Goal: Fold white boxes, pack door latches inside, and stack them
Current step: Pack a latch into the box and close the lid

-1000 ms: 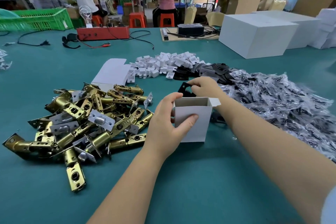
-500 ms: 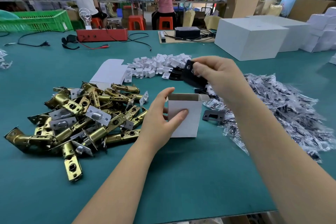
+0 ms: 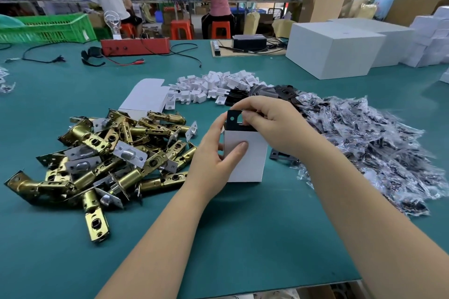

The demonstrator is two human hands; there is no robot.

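A small white box (image 3: 250,160) stands upright on the green table, its top open. My left hand (image 3: 213,153) grips its left side, thumb across the front face. My right hand (image 3: 269,124) pinches a black strike plate (image 3: 233,121) with a round hole, and the plate's lower end sits in the box's mouth. A heap of brass door latches (image 3: 109,153) lies to the left of the box. Flat unfolded white boxes (image 3: 145,97) lie behind the latches.
Small white plastic pieces (image 3: 213,86) and black plates (image 3: 284,91) are piled behind the box. Bagged hardware (image 3: 369,143) spreads to the right, with one loose plate (image 3: 281,154) beside the box. Large white cartons (image 3: 332,53) stand back right. The table's near edge (image 3: 291,286) is close.
My right hand picked a black plate from the pile behind the box, lifted it and has now brought it down into the box's open top. My left hand kept hold of the box.
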